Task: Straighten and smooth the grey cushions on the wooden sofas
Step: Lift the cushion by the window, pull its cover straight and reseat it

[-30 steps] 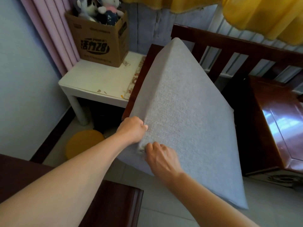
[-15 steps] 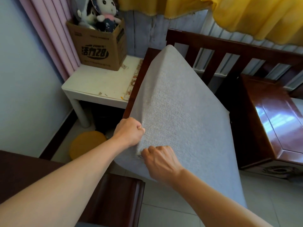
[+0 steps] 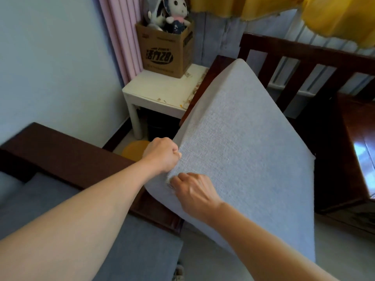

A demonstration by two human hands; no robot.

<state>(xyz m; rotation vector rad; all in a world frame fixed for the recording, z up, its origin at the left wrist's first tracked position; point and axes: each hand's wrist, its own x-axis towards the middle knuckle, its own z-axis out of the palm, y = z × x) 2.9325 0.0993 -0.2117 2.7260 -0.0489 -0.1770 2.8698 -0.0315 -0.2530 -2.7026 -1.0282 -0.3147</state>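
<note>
I have the grey cushion (image 3: pixel 239 151) lifted and tilted steeply, its far corner up against the dark wooden sofa frame (image 3: pixel 308 57) with the slatted back, its near lower corner hanging over the floor between the two sofas. My left hand (image 3: pixel 162 154) grips the cushion's left edge, its fingers curled tight into the fabric so that only the knuckles and the thumb show. My right hand (image 3: pixel 194 192) sits just below it at the near corner, its fingers clamped on a pinch of the cover, which puckers slightly under them. The two hands are close together but not touching. To the right of the cushion the sofa's glossy wooden seat (image 3: pixel 361 151) lies bare and catches the window light. At lower left a second sofa shows a dark wooden armrest (image 3: pixel 60 155) and a darker grey seat cushion (image 3: pixel 146 246) lying flat under my left forearm. Behind the raised cushion stands a small white table (image 3: pixel 162 92) carrying a cardboard box (image 3: pixel 164 51) with soft toys (image 3: pixel 172 15) in it. A round yellow stool (image 3: pixel 136 150) sits on the floor below the table, and pink curtains (image 3: pixel 121 37) hang beside the box.
</note>
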